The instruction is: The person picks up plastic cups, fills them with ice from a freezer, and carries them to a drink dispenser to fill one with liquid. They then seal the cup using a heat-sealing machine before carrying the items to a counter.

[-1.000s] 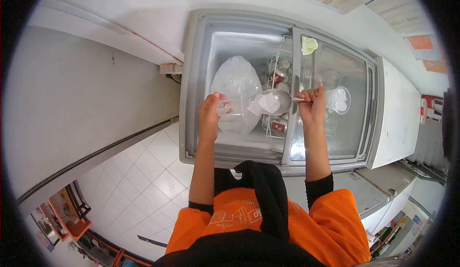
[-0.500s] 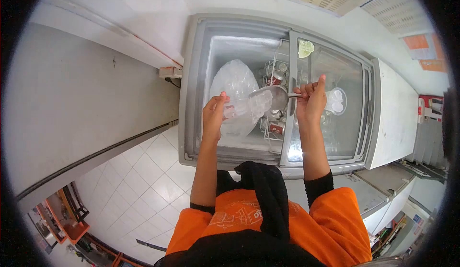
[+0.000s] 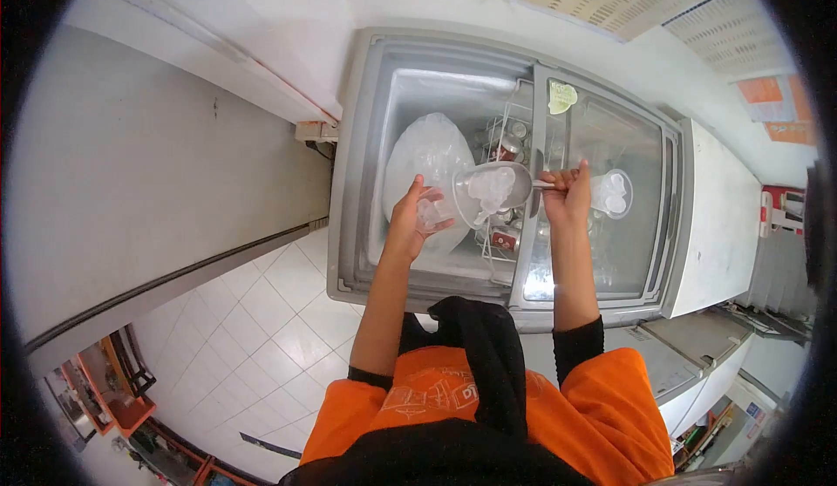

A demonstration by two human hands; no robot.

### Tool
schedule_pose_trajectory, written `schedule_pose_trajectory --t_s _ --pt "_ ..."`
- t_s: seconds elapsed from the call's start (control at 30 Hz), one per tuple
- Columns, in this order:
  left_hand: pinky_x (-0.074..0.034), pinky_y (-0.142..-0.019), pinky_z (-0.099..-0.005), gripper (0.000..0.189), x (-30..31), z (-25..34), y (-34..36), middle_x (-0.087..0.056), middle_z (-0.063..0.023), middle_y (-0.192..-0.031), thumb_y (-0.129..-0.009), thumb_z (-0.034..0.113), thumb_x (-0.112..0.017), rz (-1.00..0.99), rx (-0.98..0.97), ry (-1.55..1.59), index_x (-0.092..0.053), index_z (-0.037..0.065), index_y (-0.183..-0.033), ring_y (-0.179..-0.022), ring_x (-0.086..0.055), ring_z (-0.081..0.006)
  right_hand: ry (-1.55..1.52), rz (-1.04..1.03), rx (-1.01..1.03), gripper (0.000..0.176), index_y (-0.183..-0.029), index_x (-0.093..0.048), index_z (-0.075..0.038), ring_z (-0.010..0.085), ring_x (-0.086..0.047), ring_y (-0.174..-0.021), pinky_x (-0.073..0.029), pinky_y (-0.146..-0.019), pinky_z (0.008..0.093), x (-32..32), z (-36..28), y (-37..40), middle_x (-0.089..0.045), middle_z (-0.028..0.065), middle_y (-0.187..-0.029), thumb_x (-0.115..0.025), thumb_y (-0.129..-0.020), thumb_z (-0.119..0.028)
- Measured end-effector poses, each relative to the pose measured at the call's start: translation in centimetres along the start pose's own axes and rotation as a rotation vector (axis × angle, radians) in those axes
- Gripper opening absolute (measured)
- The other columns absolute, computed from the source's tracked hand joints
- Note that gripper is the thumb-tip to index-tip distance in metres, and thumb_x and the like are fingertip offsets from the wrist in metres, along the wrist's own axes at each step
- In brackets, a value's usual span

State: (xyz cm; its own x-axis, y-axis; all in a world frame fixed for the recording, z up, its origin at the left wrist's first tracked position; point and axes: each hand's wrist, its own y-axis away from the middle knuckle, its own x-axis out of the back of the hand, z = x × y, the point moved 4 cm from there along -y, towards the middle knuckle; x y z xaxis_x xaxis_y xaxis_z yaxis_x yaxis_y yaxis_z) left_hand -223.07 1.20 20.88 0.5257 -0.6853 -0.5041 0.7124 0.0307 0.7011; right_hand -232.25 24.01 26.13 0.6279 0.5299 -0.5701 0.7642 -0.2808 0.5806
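Note:
My left hand [image 3: 408, 223] is wrapped round a clear plastic cup [image 3: 433, 211], which has ice in it. Just right of the cup is a scoop [image 3: 523, 184] with a heap of ice [image 3: 493, 191] in its bowl. Its short handle is gripped in my right hand [image 3: 568, 193], thumb pointing up. A small gap separates the scoop's lip from the cup. Below both hands, inside the freezer, lies a large clear plastic bag [image 3: 427, 150], partly hidden by the cup and my left hand.
The chest freezer [image 3: 357, 163] has a sliding glass lid [image 3: 602, 251] covering its right half. A wire basket [image 3: 497, 264] inside holds several cans [image 3: 504, 240]. Under the glass sits a clear container with white round pieces [image 3: 612, 193]. A grey panel [image 3: 174, 155] stands at left, beside tiled floor [image 3: 253, 329].
The scoop and cup have moved apart; ice that stretched from the scoop to the cup now sits separately in each. My left hand has turned, showing the cup's opening.

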Motion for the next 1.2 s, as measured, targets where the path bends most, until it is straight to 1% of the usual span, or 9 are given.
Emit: schedule_pose_trajectory --t_s 0.37,0.47,0.63,0.73,0.8,0.87,0.93,1.03,1.2 --pt "-0.047 -0.08 -0.0396 0.052 -4.3 -1.9 -0.2 -0.054 -0.0095 -0.104 -0.084 0.052 -0.044 -0.172 0.141 0.318 -0.049 0.005 -0.106 -0.094 -0.056 -0.0248 0.181 -0.297 0.418 0.039 -0.063 -0.03 -0.009 0.0122 -0.027 -0.047 -0.034 -0.05 0.03 -6.9 -1.5 8.3 -0.023 -0.0007 -0.051 -0.039 -0.093 -0.033" --pt "-0.046 -0.079 -0.0381 0.046 -3.6 -3.2 -2.1 -0.057 -0.0085 -0.1 -0.085 0.049 -0.044 -0.304 0.072 0.457 -0.054 0.007 -0.099 -0.093 -0.056 -0.0246 0.387 -0.619 0.607 0.041 -0.062 -0.031 -0.007 0.013 -0.029 -0.045 -0.034 -0.048 0.0308 -8.2 -0.7 10.8 -0.026 0.0007 -0.049 -0.037 -0.093 -0.032" --pt "-0.046 -0.079 -0.0376 0.04 0.0 -1.9 -2.6 -0.059 -0.0077 -0.094 -0.087 0.044 -0.043 -0.27 -0.038 0.552 -0.057 0.006 -0.095 -0.091 -0.056 -0.0238 0.175 -0.792 0.696 0.044 -0.057 -0.025 -0.01 0.0116 -0.021 -0.045 -0.023 -0.043 0.0279 -11.2 -5.4 14.6 -0.023 0.0002 -0.049 -0.032 -0.095 -0.031" --pt "-0.047 -0.079 -0.0379 0.038 2.7 -0.4 -1.5 -0.06 -0.008 -0.095 -0.087 0.041 -0.043 -0.193 -0.112 0.654 -0.057 0.007 -0.095 -0.094 -0.055 -0.0237 0.492 -0.612 0.787 0.045 -0.057 -0.033 -0.008 0.0105 -0.03 -0.044 -0.027 -0.043 0.026 -9.9 -2.9 11.5 -0.034 0.0013 -0.049 -0.034 -0.094 -0.032" --pt "-0.047 -0.078 -0.0381 0.037 4.8 -0.6 -0.1 -0.06 -0.0082 -0.096 -0.088 0.04 -0.043 -0.124 -0.042 0.732 -0.057 0.007 -0.096 -0.095 -0.054 -0.0238 0.763 -0.553 0.772 0.043 -0.058 -0.041 -0.005 0.0096 -0.04 -0.047 -0.033 -0.045 0.0248 -7.1 2.8 6.9 -0.044 0.0031 -0.052 -0.039 -0.093 -0.029" --pt "-0.047 -0.078 -0.0376 0.035 6.8 1.0 2.0 -0.06 -0.0084 -0.098 -0.088 0.039 -0.043 -0.166 -0.238 0.635 -0.058 0.008 -0.094 -0.097 -0.053 -0.0239 0.727 -0.571 0.333 0.043 -0.053 -0.042 -0.006 0.0087 -0.041 -0.044 -0.032 -0.043 0.024 -3.1 10.5 2.4 -0.044 0.0021 -0.049 -0.044 -0.092 -0.023" --pt "-0.047 -0.075 -0.0361 0.036 10.2 1.0 4.0 -0.06 -0.0081 -0.094 -0.087 0.04 -0.044 0.19 -0.386 0.395 -0.057 0.008 -0.095 -0.091 -0.055 -0.0237 0.777 -0.59 0.249 0.047 -0.049 -0.039 -0.007 0.0078 -0.035 -0.04 -0.028 -0.039 0.0242 1.0 16.8 -0.8 -0.04 0.0004 -0.045 -0.044 -0.092 -0.025" --pt "-0.047 -0.077 -0.0356 0.036 13.7 1.0 6.1 -0.058 -0.0078 -0.094 -0.083 0.042 -0.05 -0.059 -0.162 0.643 -0.056 0.008 -0.093 -0.091 -0.053 -0.0249 0.6 -0.561 0.077 0.046 -0.049 -0.035 -0.006 0.0055 -0.028 -0.042 -0.024 -0.04 0.0242 1.8 21.0 -2.1 -0.033 -0.0035 -0.045 -0.048 -0.09 -0.022" --pt "-0.049 -0.063 -0.0314 0.036 14.0 0.9 9.7 -0.058 -0.0052 -0.094 -0.084 0.043 -0.047 0.191 -0.156 0.449 -0.056 0.009 -0.091 -0.078 -0.057 -0.0224 0.832 -0.504 -0.017 0.047 -0.048 -0.037 -0.007 0.006 -0.031 -0.042 -0.026 -0.04 0.0239 10.0 28.3 -4.3 -0.034 -0.0041 -0.046 -0.048 -0.09 -0.026"
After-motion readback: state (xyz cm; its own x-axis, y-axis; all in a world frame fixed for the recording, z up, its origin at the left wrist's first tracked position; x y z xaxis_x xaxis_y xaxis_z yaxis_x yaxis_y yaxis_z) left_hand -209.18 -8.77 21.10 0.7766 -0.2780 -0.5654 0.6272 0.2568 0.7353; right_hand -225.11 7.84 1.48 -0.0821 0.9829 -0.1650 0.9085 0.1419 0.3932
